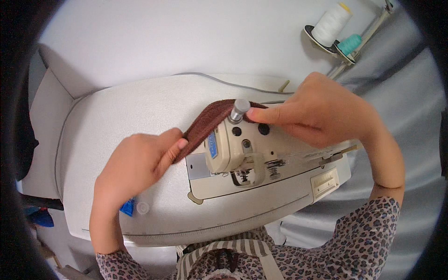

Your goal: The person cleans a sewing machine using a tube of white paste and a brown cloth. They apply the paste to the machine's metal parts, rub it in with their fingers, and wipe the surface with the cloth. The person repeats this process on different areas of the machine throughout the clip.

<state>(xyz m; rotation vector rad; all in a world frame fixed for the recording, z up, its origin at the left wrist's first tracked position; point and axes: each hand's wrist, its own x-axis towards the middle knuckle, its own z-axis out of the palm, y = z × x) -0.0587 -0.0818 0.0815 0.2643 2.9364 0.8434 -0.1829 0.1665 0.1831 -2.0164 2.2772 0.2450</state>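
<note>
A dark brown strip of fabric (pixel 206 120) arches behind the head of a sewing machine (pixel 224 150). My left hand (pixel 136 164) pinches its lower left end between thumb and fingers, left of the machine head. On the other side, my right hand (pixel 315 112) grips the strip's right end, with the thumb beside the metal knob (pixel 240 109) on top of the machine. That knob stands in front of the middle of the strip. My right hand hides the far end of the fabric and part of the machine arm.
White and teal thread cones (pixel 332 24) sit on a stand at the back right. A blue item (pixel 127 208) and a small clear disc (pixel 142 208) lie near my left wrist. A grey cable (pixel 224 82) runs along the table's (pixel 105 129) back edge. Grey curtain hangs right.
</note>
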